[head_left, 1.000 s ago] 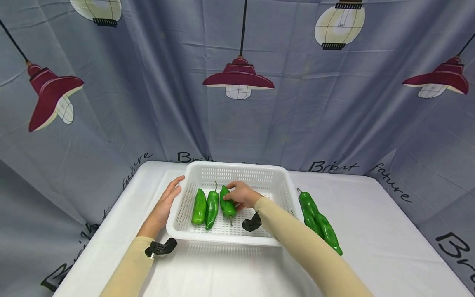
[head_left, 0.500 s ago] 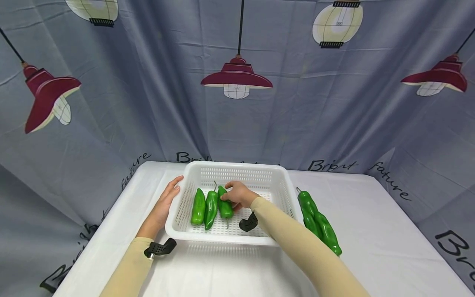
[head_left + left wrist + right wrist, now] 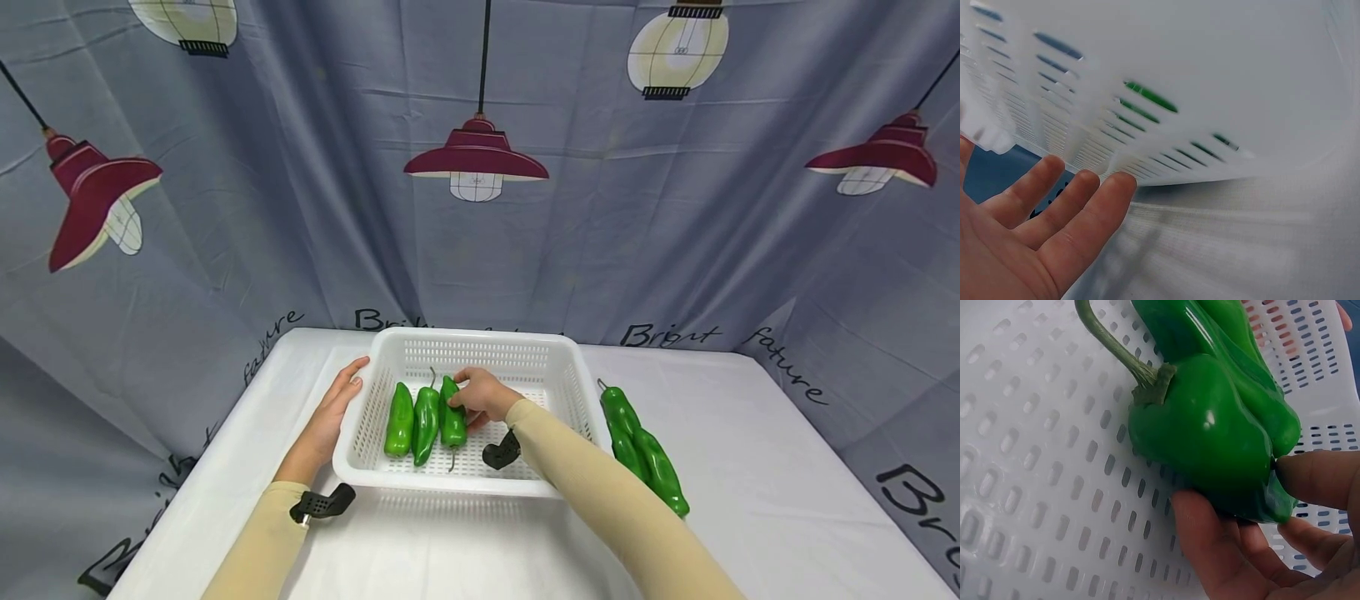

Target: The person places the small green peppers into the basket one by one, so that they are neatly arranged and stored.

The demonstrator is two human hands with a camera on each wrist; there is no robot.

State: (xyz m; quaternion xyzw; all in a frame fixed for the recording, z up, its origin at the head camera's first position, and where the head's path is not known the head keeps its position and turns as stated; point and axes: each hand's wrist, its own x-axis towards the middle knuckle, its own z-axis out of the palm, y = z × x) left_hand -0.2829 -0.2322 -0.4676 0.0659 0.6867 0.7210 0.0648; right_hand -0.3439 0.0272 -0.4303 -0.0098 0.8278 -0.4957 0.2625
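A white perforated plastic basket [image 3: 480, 483] holds three green peppers. My right hand [image 3: 483, 395] reaches inside and grips the rightmost pepper [image 3: 453, 427], its stem pointing toward me. The right wrist view shows the thumb [image 3: 1319, 477] on one side of this pepper [image 3: 1200, 434] and curled fingers on the other. Two more peppers, a left one [image 3: 400, 419] and a middle one [image 3: 426, 423], lie lengthwise beside it. My left hand [image 3: 330, 415] stays at the basket's left wall, its fingers extended under the rim in the left wrist view.
Right of the basket, several green peppers [image 3: 662, 473] lie together on the white-covered table [image 3: 765, 467], partly hidden by my right sleeve [image 3: 607, 500]. A grey-blue curtain [image 3: 615, 250] printed with lamps and lettering hangs behind and at both sides.
The pepper in my right hand has shifted slightly left and turned, so its stem end now sits further left, and it lies nearly parallel to the middle pepper. My left hand stays put.
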